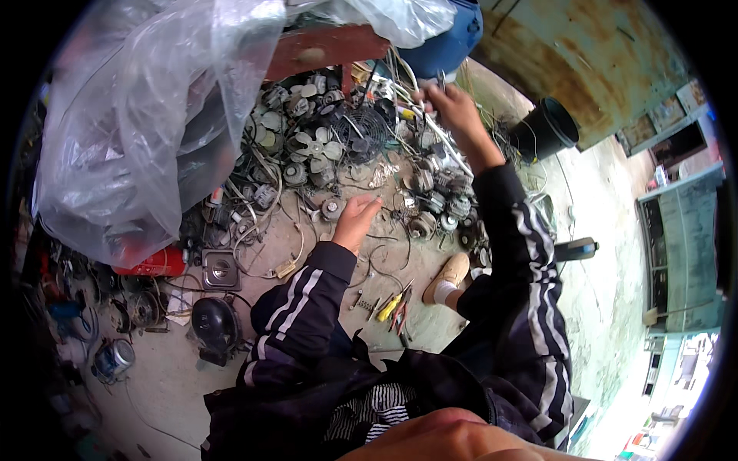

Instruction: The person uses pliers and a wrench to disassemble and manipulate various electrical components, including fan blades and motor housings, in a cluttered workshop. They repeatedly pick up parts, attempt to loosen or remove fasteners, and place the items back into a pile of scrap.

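My right hand (455, 110) reaches far forward, beside the blue barrel. Its fingers are closed at the tips on a small, thin greyish piece (441, 78) whose kind I cannot make out. Lower and nearer, my left hand (357, 223) hovers over the floor with its fingers drawn together; what they hold, if anything, is hidden. Close to it sits a small electric motor (332, 208). Ahead lie a pale fan blade (317, 148), a round black fan grille (364, 132) and several small motors (423, 224) in a heap.
Yellow-handled pliers (390, 309) and red-handled pliers (399, 313) lie near my shoe (448, 278). Clear plastic sheeting (154, 131) drapes at the left, above a black compressor (216, 326) and a metal lid (221, 270). A blue barrel (440, 46) and black bucket (547, 129) stand far right.
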A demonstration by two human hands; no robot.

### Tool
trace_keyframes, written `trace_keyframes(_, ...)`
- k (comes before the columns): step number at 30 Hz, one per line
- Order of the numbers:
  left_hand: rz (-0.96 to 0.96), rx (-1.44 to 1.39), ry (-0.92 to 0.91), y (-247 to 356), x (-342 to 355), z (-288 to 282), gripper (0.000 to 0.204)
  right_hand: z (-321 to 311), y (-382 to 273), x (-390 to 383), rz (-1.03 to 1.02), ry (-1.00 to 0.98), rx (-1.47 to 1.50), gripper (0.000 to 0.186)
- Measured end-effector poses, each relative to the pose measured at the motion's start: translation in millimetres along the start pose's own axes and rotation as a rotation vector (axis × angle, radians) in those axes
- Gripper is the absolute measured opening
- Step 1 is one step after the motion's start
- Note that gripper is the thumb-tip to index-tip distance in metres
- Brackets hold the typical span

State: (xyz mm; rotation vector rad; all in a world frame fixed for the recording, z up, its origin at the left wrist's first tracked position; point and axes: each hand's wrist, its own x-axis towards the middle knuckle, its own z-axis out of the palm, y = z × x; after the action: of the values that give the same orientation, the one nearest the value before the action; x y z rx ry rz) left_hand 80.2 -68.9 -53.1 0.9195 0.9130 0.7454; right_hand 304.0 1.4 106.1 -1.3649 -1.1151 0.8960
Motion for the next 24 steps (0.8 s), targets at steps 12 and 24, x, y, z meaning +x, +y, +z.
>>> trace_keyframes(12,0.182,-0.136,0.099,23.8,7.2,-19.0,0.049,96.9,-123.5,159.9,-0.573,0.326,-0.648,0.024)
trace_keyframes(24,0.129,-0.844,0.405,70.0,17.7,-84.7,0.054,46.8,-6.7,83.6,-0.178,0.250,-0.181,0.024)
